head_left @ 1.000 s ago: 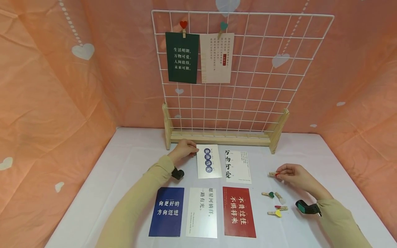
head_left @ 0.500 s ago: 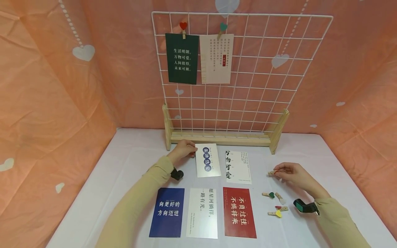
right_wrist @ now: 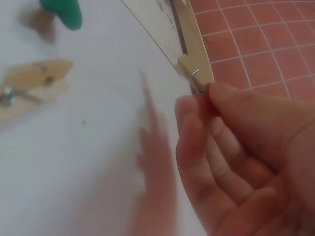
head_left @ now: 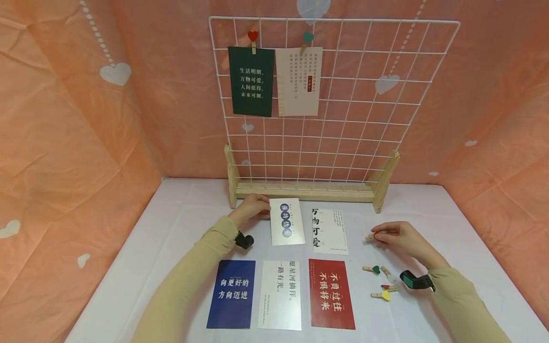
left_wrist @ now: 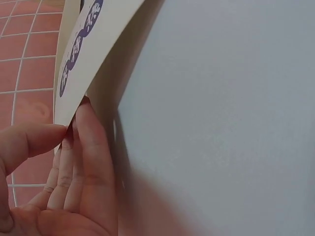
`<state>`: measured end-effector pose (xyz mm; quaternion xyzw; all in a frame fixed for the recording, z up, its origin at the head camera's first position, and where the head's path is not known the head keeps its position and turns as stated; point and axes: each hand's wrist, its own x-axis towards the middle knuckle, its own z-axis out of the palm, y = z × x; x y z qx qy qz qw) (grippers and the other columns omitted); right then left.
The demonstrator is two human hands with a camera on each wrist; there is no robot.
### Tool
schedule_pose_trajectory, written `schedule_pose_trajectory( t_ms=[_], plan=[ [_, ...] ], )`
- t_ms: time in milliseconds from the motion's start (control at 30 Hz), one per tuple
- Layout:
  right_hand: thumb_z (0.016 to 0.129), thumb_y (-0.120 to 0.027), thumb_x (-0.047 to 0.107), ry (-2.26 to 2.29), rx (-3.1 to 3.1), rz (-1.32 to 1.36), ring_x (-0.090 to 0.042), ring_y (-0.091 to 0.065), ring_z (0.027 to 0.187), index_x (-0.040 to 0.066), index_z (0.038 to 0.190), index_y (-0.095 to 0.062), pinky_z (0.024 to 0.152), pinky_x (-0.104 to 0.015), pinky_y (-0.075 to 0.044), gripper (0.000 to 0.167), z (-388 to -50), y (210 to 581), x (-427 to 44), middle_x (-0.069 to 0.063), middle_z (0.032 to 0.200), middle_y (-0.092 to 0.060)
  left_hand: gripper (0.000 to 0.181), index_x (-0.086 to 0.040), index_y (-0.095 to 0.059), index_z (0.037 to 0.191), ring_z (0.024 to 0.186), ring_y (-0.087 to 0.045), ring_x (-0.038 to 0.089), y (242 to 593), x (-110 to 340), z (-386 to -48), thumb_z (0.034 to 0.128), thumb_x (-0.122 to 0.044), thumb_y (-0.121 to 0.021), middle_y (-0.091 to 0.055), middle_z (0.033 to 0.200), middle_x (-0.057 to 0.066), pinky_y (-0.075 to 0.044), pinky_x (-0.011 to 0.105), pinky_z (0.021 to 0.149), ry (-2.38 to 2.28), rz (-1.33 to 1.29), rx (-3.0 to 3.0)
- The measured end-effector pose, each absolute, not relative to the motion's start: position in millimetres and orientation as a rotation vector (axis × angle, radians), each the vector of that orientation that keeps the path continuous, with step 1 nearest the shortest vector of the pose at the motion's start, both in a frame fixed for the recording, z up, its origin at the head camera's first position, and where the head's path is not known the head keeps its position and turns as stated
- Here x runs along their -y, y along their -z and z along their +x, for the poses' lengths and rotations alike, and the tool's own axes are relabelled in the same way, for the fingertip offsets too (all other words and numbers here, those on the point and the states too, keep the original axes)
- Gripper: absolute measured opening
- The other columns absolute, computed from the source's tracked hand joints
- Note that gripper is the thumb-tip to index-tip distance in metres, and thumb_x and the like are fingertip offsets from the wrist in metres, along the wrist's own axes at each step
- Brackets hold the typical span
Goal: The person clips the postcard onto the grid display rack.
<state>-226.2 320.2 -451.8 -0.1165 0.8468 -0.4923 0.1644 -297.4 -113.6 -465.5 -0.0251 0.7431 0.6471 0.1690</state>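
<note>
My left hand pinches the left edge of a white card with blue round characters. In the left wrist view the card tilts up off the table, with thumb on one face and fingers behind. My right hand holds a small wooden clothespin with a red heart between thumb and fingertips, above the table. Most of the red heart is covered by the thumb in the right wrist view, while the wooden end of the clothespin sticks out.
A white wire grid rack on a wooden stand bears a green card and a cream card. Blue, white, red and black-lettered cards lie on the table. Several heart clothespins lie at the right.
The white card in my left hand has shifted slightly left and up. My right hand, holding the clothespin, has moved a little left and away from me.
</note>
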Motion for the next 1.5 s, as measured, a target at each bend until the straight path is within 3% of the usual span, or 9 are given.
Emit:
schedule_pose_trajectory(
  t_ms=[367, 767, 1067, 1267, 1500],
  plan=[
    [0.091, -0.066, 0.012, 1.450, -2.373, -0.304, -0.021, -0.068, 0.083, -0.014, 0.117, -0.058, 0.071, -0.030, -0.057, 0.037, -229.5, 452.6, -313.1, -0.019, 0.101, -0.068, 0.030, 0.015, -0.055, 0.115, 0.072, -0.064, 0.015, 461.2, 117.2, -294.4, 0.0873, 0.004, -0.057, -0.065, 0.096, 0.020, -0.057, 0.028, 0.072, -1.820, -0.006, -2.133],
    [0.091, -0.065, 0.005, 1.502, -2.325, -0.337, -0.019, -0.067, 0.084, -0.017, 0.110, -0.059, 0.073, -0.030, -0.057, 0.030, -233.3, 451.9, -310.2, -0.022, 0.100, -0.067, 0.034, 0.011, -0.055, 0.119, 0.078, -0.066, 0.018, 454.3, 120.0, -289.5, 0.0857, 0.008, -0.061, -0.066, 0.100, 0.019, -0.056, 0.029, 0.075, -1.875, -0.028, -2.059],
    [0.091, -0.066, 0.008, 1.454, -2.372, -0.345, -0.021, -0.066, 0.084, -0.014, 0.111, -0.061, 0.073, -0.029, -0.057, 0.030, -235.2, 447.5, -306.6, -0.021, 0.101, -0.067, 0.036, 0.008, -0.053, 0.125, 0.091, -0.066, 0.022, 448.7, 118.1, -286.2, 0.0895, 0.006, -0.059, -0.061, 0.116, 0.023, -0.054, 0.036, 0.086, -1.939, 0.031, -1.970],
    [0.091, -0.066, 0.008, 1.440, -2.395, -0.392, -0.020, -0.066, 0.087, -0.014, 0.111, -0.061, 0.075, -0.028, -0.056, 0.029, -237.6, 443.7, -304.9, -0.021, 0.102, -0.067, 0.033, 0.003, -0.056, 0.120, 0.085, -0.066, 0.018, 445.7, 114.5, -286.2, 0.0876, 0.003, -0.063, -0.067, 0.107, 0.015, -0.052, 0.039, 0.089, -1.942, 0.022, -2.008],
    [0.090, -0.066, 0.009, 1.435, -2.446, -0.431, -0.019, -0.067, 0.088, -0.012, 0.110, -0.062, 0.076, -0.028, -0.056, 0.029, -241.9, 436.7, -303.0, -0.022, 0.101, -0.067, 0.035, 0.007, -0.055, 0.123, 0.088, -0.065, 0.017, 440.8, 113.7, -289.9, 0.0879, 0.004, -0.062, -0.066, 0.108, 0.019, -0.049, 0.043, 0.093, -1.996, 0.087, -2.050]
  ],
)
